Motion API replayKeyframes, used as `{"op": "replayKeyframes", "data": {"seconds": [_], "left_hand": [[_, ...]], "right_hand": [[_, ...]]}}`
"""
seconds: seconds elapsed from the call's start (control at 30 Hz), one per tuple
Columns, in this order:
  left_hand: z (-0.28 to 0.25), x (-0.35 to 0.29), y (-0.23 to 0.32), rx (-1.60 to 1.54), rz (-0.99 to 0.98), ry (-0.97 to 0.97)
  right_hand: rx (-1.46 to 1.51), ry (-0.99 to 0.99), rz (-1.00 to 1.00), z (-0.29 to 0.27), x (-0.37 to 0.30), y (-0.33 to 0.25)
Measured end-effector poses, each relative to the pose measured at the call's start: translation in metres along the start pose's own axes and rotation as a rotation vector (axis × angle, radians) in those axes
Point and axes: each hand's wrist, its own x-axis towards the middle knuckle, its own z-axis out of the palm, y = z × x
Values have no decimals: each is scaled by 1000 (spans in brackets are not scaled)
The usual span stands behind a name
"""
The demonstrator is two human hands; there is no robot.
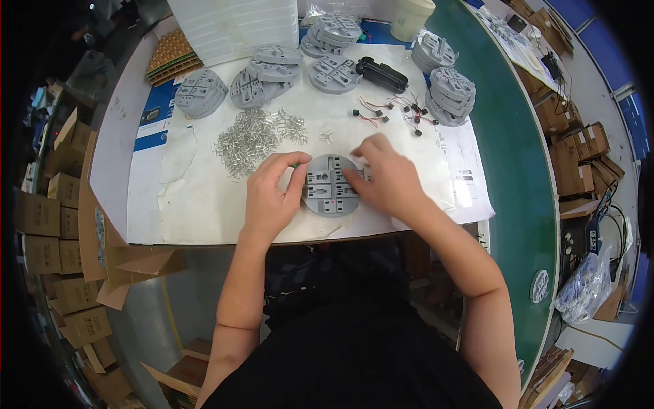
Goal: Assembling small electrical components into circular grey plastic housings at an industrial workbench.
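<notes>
A round grey plastic base (332, 200), with slots and raised ribs on its face, lies flat near the table's front edge. At its left rim is my left hand (268, 193), thumb and forefinger curled toward each other. A small greenish bit shows between their tips, too small to name. Over the right side of the base reaches my right hand (390, 176), its thumb on the face and its forefinger bent near the upper right rim. This hand is slightly smeared, and whatever its fingertips grip is hidden. Beyond my left hand is a heap of small bent metal pins (246, 142).
Stacks of similar grey bases (201, 93) line the back and the right side (450, 95). A black case-like object (383, 74) lies among them. Small black parts with red wires (371, 114) are right of centre. A white foam block (235, 31) and cream tub (411, 18) stand behind.
</notes>
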Motion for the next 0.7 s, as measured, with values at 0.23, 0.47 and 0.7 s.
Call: {"op": "replayKeyframes", "data": {"seconds": [0.23, 0.47, 0.7], "left_hand": [[0, 40, 27, 60, -117, -383], [14, 56, 30, 233, -27, -495], [19, 58, 31, 314, -16, -545]], "right_hand": [[-80, -145, 77, -4, -12, -14], [-85, -199, 113, -5, -12, -14], [82, -12, 106, -18, 19, 26]]}}
